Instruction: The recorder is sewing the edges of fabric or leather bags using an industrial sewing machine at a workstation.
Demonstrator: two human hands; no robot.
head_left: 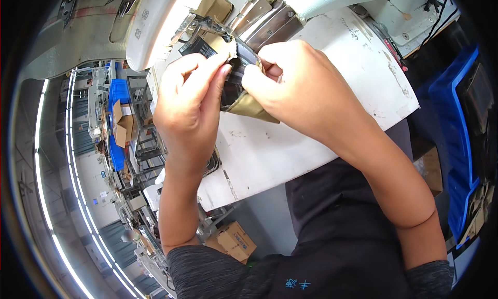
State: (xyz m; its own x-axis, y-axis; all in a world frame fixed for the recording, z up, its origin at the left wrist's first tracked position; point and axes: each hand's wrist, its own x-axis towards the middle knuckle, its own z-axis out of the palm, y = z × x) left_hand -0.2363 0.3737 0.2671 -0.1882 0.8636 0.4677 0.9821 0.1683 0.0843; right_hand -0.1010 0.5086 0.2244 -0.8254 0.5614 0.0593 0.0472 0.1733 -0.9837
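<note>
Dark grey sleeves [358,257] sit nearest us, both bare forearms rising from them toward the white table [321,133]. We note a cardboard box [236,241] low on the floor beneath the table edge. Our left hand [189,99] pinches the tan and black piece [248,94] between thumb and fingertips from the left side. Our right hand [295,84] grips the same piece from the right, fingers curled over its top. The piece is held just above the table, right at the foot of the sewing machine [166,19]. A blue crate [456,117] stands off to the right, well apart
</note>
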